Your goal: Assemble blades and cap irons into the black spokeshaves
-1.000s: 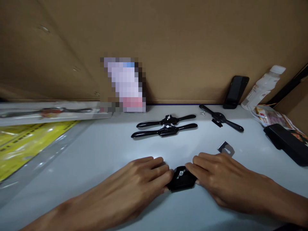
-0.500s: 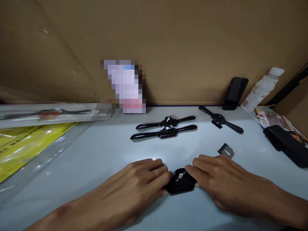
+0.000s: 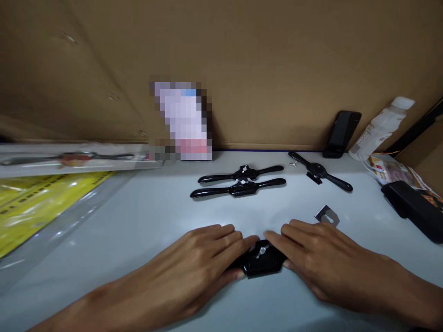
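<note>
Though partly under fingers (image 3: 249, 242), spokeshave (image 3: 265, 264) between both hands (image 3: 206, 256) (image 3: 313, 256)

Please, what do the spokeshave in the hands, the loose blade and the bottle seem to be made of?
Spokeshave: probably metal under glossy black paint; its edges catch light.
Loose blade: likely steel, plain grey, being a thin, flat plate.
Bottle: apparently translucent plastic, by its milky, partly see-through walls.

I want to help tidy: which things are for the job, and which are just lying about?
Likely for the job: black tool in the left hand and right hand; two similar tools; slanting tool; slotted metal plate; small silver piece.

Probably lying about: bottle; leaning black device; printed packet.
</note>
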The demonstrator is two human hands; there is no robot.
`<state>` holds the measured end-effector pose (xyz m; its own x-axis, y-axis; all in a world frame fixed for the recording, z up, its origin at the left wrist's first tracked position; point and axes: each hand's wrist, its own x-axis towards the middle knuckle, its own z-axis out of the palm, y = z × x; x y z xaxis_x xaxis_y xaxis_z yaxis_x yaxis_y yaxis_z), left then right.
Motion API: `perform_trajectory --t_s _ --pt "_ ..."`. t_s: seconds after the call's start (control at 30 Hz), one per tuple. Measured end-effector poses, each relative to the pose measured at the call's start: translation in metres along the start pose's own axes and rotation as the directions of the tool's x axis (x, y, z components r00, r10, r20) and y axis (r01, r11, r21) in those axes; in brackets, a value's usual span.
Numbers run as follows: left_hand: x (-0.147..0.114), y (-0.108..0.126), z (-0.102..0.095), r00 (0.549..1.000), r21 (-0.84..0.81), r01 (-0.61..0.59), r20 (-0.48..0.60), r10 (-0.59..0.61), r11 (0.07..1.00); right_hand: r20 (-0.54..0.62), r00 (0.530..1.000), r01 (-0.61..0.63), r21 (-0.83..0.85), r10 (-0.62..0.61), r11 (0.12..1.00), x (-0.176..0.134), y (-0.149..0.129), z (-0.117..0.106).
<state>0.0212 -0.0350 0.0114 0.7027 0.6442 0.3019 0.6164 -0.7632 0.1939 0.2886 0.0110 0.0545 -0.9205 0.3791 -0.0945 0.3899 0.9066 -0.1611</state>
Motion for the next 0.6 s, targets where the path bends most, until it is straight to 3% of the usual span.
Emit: perform_trajectory --t_s 0.6 --pt "-0.0015 0.0013 0.0016 1.0 -0.021 0.019 -0.015 -0.019 1.0 0.016 1.0 0.001 0.032 -0.001 0.999 0.0014 -0.0004 -0.0029"
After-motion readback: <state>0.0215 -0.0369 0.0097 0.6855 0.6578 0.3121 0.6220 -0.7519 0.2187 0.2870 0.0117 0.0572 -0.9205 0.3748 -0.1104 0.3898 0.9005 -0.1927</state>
